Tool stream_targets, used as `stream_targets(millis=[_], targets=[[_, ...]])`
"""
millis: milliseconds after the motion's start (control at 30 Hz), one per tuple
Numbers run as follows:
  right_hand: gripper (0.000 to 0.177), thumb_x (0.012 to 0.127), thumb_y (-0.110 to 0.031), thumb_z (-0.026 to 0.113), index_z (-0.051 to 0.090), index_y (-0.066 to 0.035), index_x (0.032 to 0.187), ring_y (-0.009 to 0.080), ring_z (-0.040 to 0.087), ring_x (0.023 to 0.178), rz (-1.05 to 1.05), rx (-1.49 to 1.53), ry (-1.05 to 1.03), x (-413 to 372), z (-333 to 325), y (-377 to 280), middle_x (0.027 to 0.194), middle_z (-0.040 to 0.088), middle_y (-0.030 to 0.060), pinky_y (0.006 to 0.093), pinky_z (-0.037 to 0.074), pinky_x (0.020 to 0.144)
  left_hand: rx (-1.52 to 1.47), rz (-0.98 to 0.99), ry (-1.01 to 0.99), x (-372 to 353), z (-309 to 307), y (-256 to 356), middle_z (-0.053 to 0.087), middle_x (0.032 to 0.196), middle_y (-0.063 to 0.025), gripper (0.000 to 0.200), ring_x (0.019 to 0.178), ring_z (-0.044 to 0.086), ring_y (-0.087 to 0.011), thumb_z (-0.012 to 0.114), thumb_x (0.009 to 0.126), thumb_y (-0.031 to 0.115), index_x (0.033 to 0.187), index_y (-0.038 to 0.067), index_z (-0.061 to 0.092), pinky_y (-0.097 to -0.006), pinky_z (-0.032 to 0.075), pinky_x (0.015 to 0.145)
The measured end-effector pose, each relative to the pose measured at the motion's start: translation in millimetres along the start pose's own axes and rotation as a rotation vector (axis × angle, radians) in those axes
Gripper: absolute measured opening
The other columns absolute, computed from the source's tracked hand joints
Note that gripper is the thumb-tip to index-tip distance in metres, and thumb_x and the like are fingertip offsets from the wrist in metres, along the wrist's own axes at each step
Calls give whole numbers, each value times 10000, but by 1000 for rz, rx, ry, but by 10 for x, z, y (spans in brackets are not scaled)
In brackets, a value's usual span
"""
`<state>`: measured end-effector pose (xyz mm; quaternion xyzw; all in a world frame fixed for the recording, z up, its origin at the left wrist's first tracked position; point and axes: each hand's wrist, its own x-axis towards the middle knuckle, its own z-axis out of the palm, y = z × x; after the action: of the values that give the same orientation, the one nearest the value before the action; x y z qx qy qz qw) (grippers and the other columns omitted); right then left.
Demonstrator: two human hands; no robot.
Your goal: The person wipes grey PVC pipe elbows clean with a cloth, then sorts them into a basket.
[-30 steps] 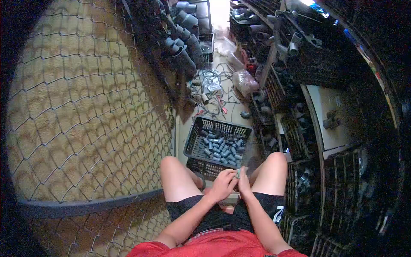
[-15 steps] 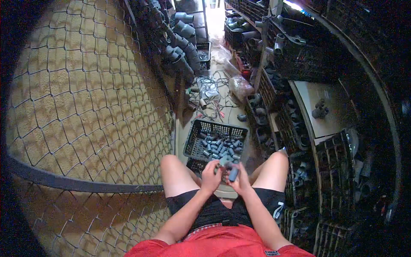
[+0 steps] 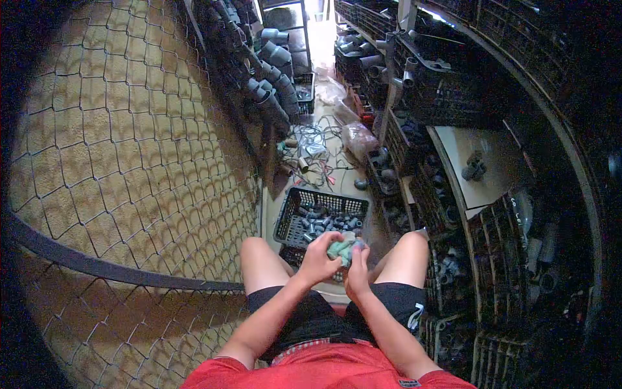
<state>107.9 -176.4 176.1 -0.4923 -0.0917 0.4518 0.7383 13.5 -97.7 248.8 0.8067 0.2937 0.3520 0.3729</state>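
Between my knees, both hands come together around a crumpled light-green cloth (image 3: 339,251). My left hand (image 3: 319,258) is closed on the cloth, its fingers curled over the far side. My right hand (image 3: 357,271) is closed at the cloth's right side; a small bluish-grey patch, perhaps part of a pipe fitting, shows at its fingertips, mostly hidden. Just beyond my hands sits a black plastic crate (image 3: 280,217) with many grey pipe fittings (image 3: 317,223) heaped in it.
Wire mesh (image 3: 129,162) fills the left side. Shelving with dark crates (image 3: 499,259) of fittings lines the right. Large grey pipe fittings (image 3: 275,55) are stacked at the back left. Cords and plastic bags (image 3: 359,137) litter the aisle floor beyond the crate.
The blue-grey pipe fitting that showed in my right hand is now largely out of sight. My left hand has taken hold of the green cloth, and both hands have drawn together around it.
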Motion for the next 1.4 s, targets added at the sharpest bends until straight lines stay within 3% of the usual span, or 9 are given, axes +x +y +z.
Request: stream_targets(millis=[133, 367, 533, 567, 967, 1100, 1167, 1300, 1400], targets=[[350, 1039, -289, 394, 385, -70, 1312, 173, 512, 1060, -510, -550, -39, -265, 214, -189, 1205, 504, 60, 338, 398, 955, 107, 44, -71, -8, -140, 66, 605, 915, -157, 272, 841, 627, -356, 656, 687, 28, 949, 32, 584, -422, 521, 741], [416, 1019, -300, 342, 588, 34, 986, 407, 642, 715, -76, -1419, -462, -10, 131, -1199, 848, 660, 219, 447, 524, 708, 212, 433, -404, 5, -435, 306, 544, 822, -90, 160, 747, 605, -300, 653, 725, 53, 845, 75, 550, -403, 519, 624], [329, 986, -258, 402, 589, 4, 918, 428, 612, 652, -486, -1407, -468, -102, 183, -1110, 721, 616, 216, 493, 495, 613, -50, 308, -171, -34, -290, 202, 576, 784, -77, 141, 653, 603, -241, 641, 767, 41, 875, 79, 559, -332, 468, 512], [313, 978, -248, 419, 586, -5, 873, 421, 608, 650, -747, -1256, -430, -137, 112, -999, 685, 592, 214, 489, 483, 596, -461, -289, -222, -222, -167, 214, 598, 745, -47, 117, 517, 549, -170, 646, 798, 40, 844, 71, 544, -307, 425, 460], [338, 952, -234, 369, 558, -14, 778, 450, 622, 741, -341, -1473, -539, -195, 111, -1099, 783, 630, 238, 537, 488, 656, 31, 360, -304, -257, -114, 124, 520, 696, -78, 216, 706, 576, -260, 694, 669, 13, 748, 54, 497, -363, 433, 560], [385, 967, -280, 369, 558, -13, 764, 450, 600, 681, -564, -1278, -453, -310, 29, -969, 729, 595, 233, 543, 446, 604, -1449, -837, -340, -484, 8, 315, 472, 604, 33, 88, 382, 384, -75, 587, 893, 73, 942, 133, 545, -242, 335, 375], [400, 975, -290, 359, 544, -13, 754, 461, 584, 665, -761, -995, -474, -426, 22, -963, 701, 574, 243, 546, 435, 585, -1497, -1066, -312, -664, 105, 337, 538, 672, 31, 244, 432, 429, -36, 659, 871, 139, 1089, 146, 549, -163, 279, 354], [441, 978, -292, 341, 558, 5, 734, 466, 612, 715, -339, -1313, -403, -336, -102, -845, 789, 618, 271, 539, 459, 627, -94, 36, -305, -328, -61, 65, 507, 643, -75, 129, 627, 586, -256, 663, 771, 56, 765, 65, 534, -352, 446, 540], [461, 982, -320, 343, 565, 51, 823, 482, 611, 827, -179, -1298, -500, -21, -348, -544, 857, 624, 290, 537, 462, 714, 48, 308, -304, -253, -122, 134, 500, 696, -110, 170, 658, 566, -312, 674, 708, 84, 729, 63, 507, -395, 455, 552]])
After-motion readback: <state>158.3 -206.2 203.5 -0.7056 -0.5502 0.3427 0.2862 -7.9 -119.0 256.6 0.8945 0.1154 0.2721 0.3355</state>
